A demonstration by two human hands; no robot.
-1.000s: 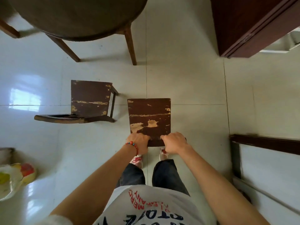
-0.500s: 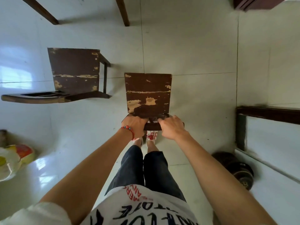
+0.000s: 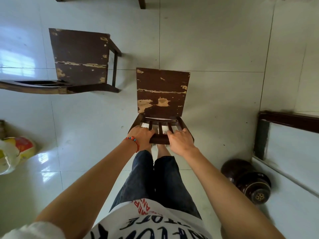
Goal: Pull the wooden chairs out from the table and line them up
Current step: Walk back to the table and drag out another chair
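Observation:
A dark wooden chair (image 3: 162, 90) with a worn, flaking seat stands right in front of me on the white tiled floor. My left hand (image 3: 141, 137), with a beaded bracelet at the wrist, grips the left end of its top back rail. My right hand (image 3: 180, 140) grips the right end of the same rail. A second chair of the same kind (image 3: 80, 57) stands to the left and slightly farther away, its backrest toward the lower left. Only two table legs (image 3: 141, 2) show at the top edge.
A dark round jar (image 3: 246, 180) lies on the floor at my right, beside a dark-framed step or doorway (image 3: 262, 135). A plastic bag with coloured contents (image 3: 15, 152) sits at the left edge. Open floor lies between the two chairs.
I have drawn the chair back from the table with both hands; the table has slid almost out of view at the top. The backrest slats and the jar have come into view.

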